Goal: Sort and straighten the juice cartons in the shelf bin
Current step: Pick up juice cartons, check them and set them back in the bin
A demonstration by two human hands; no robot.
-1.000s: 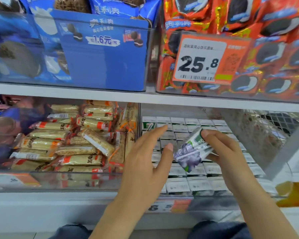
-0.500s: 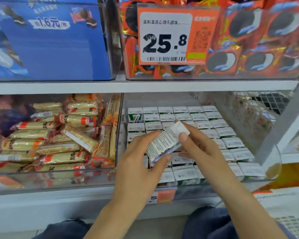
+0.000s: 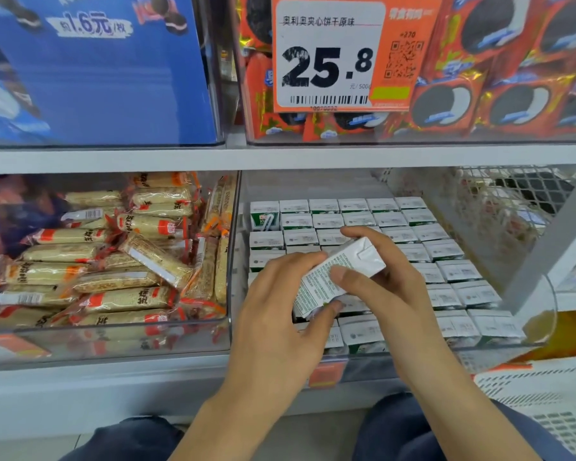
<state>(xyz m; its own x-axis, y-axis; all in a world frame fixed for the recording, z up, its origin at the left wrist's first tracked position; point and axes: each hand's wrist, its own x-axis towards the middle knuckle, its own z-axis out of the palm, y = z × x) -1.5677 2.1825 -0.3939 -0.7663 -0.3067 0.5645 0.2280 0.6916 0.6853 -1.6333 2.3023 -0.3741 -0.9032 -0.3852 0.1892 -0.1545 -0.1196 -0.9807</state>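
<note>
A small white juice carton (image 3: 338,273) lies tilted between both hands, its printed label side up and its folded top toward the upper right. My left hand (image 3: 280,314) holds its lower end with thumb and fingers. My right hand (image 3: 386,287) grips its upper part, thumb across the label. Under them a clear shelf bin (image 3: 542,314) holds several rows of upright cartons (image 3: 446,251) with white tops. One carton at the back left (image 3: 264,217) shows a green side.
Left of the bin a clear bin (image 3: 113,341) is piled with wrapped sesame bars (image 3: 120,277). Above, a shelf board (image 3: 280,158) carries cookie packs and an orange 25.8 price tag (image 3: 343,54). A white mesh basket (image 3: 546,390) stands at the lower right.
The carton has been turned from its purple fruit picture side to its white label side, and both hands now close round it lower over the rows. The view has shifted in closer.
</note>
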